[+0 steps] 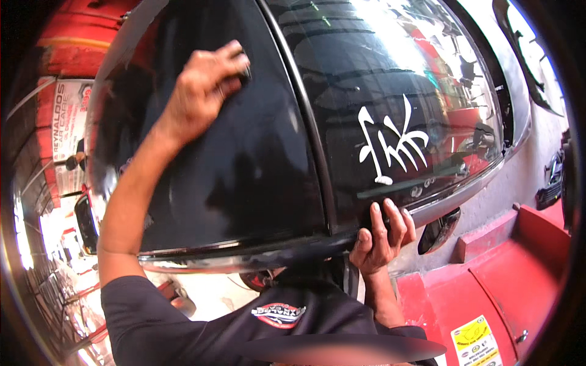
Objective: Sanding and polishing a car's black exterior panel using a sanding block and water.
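Note:
My left hand [207, 85] reaches far across the glossy black car roof [244, 177]. Its fingers are bent and closed round a small dark pad [246, 72], mostly hidden under the fingertips. Along the near edge of the car, my right hand [386, 239] rests with fingers stretched apart on the lower edge of the car's glass [342, 110], holding nothing. White decal strokes [394, 140] sit on this glass just beyond that hand. Between roof and glass runs a dark trim strip [302, 100].
To the right stands a red metal surface [488, 274] bearing a yellow sticker [476, 341]. A side mirror [85, 222] juts out on the left, and another dark mirror [439, 230] lies beyond my right hand. A banner [70, 122] hangs at the far left.

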The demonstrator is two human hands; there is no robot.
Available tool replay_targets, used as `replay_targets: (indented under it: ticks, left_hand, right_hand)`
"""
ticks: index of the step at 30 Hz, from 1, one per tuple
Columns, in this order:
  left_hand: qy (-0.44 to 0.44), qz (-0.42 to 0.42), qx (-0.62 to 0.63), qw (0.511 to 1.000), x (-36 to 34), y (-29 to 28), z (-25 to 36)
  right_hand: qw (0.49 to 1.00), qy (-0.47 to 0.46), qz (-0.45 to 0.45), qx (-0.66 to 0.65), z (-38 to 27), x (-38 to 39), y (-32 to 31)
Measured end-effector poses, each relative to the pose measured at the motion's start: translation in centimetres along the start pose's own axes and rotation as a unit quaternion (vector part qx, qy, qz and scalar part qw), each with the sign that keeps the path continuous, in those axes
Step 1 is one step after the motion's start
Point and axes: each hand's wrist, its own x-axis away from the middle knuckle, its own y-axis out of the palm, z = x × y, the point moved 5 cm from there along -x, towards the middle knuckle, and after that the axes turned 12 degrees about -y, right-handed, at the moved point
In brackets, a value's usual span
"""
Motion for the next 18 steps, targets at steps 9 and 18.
replay_targets:
  ticks: [9,18]
  left_hand:
    - [-0.226,0.154,-0.156,0.949,-18.8,-1.5,-24.7]
    - [-0.050,0.076,-0.015,0.996,-5.9,1.1,-9.4]
  right_hand:
    - [0.999,-0.009,-0.022,-0.034,-0.1,0.3,-0.2]
    - [1.000,0.006,-0.015,0.002,0.1,0.5,0.0]
